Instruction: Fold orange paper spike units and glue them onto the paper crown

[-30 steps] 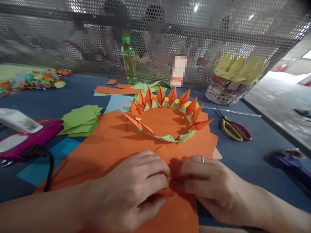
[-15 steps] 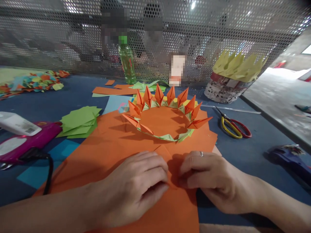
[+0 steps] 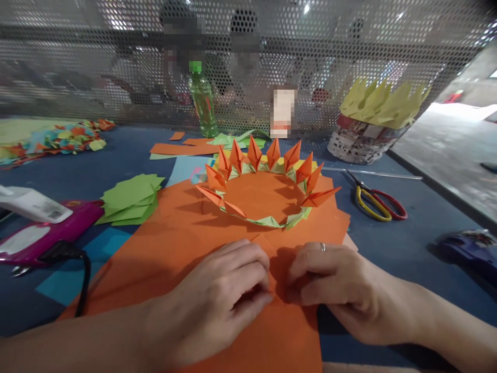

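My left hand and my right hand face each other low in the head view, fingers curled and closed. Between them is a small folded piece of orange paper, gripped at its two sides and mostly hidden by the fingers. Beneath both hands spread large orange paper sheets. Just beyond the hands lies a ring of folded green paper, with several orange folded points standing around much of it. The ring's near side bears only green folds.
Green paper squares, a magenta glue gun-like device and a black cord lie left. Scissors and a blue tool lie right. A green bottle and a yellow-topped paper basket stand by a perforated metal screen.
My hands keep almost the same place and grip on the orange paper. The view has shifted slightly; the ring has not visibly moved on the sheets.
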`<state>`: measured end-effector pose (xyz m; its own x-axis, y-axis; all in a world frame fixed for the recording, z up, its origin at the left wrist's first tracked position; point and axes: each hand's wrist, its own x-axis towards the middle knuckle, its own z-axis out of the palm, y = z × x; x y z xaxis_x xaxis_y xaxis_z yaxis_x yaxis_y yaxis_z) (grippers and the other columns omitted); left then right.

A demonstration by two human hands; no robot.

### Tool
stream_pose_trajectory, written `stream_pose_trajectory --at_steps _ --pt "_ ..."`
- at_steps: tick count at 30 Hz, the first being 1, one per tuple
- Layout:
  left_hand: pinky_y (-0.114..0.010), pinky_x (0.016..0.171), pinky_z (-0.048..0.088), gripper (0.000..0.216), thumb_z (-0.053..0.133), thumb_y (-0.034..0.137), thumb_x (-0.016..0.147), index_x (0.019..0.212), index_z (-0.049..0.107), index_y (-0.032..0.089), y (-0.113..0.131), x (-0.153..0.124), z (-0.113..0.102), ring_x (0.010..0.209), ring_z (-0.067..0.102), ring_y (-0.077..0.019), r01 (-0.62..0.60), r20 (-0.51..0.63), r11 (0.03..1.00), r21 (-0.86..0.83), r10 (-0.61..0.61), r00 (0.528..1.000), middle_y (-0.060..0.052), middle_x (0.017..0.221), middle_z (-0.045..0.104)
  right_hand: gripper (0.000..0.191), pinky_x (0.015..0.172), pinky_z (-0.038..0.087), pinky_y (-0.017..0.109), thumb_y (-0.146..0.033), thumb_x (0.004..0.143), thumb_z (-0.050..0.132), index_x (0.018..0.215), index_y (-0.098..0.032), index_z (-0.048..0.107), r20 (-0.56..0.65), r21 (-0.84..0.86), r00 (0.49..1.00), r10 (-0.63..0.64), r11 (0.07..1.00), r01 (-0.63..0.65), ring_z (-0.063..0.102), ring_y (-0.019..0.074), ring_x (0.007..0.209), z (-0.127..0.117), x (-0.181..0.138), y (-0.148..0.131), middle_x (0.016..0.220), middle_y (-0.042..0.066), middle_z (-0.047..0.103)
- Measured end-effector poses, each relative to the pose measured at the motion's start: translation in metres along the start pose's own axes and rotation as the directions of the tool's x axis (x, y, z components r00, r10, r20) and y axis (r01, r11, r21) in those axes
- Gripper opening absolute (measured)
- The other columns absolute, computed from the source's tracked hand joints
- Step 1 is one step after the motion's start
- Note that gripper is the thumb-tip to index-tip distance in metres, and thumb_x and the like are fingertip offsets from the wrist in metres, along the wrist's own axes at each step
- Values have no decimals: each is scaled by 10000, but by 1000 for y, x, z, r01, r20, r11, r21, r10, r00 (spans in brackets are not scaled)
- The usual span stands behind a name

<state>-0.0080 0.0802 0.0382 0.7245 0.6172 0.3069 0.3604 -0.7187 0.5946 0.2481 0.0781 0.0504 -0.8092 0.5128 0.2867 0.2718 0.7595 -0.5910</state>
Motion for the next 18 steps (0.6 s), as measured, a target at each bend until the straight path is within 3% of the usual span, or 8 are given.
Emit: stream_pose_trajectory --at_steps 18 --pt "-262 766 426 126 563 58 913 874 595 174 0 2 1 850 538 -140 13 -15 1000 -17 -13 1000 -4 923 583 516 716 491 262 51 815 427 1214 -154 684 0 -19 998 -58 998 58 592 154 810 2 1 -4 929 71 667"
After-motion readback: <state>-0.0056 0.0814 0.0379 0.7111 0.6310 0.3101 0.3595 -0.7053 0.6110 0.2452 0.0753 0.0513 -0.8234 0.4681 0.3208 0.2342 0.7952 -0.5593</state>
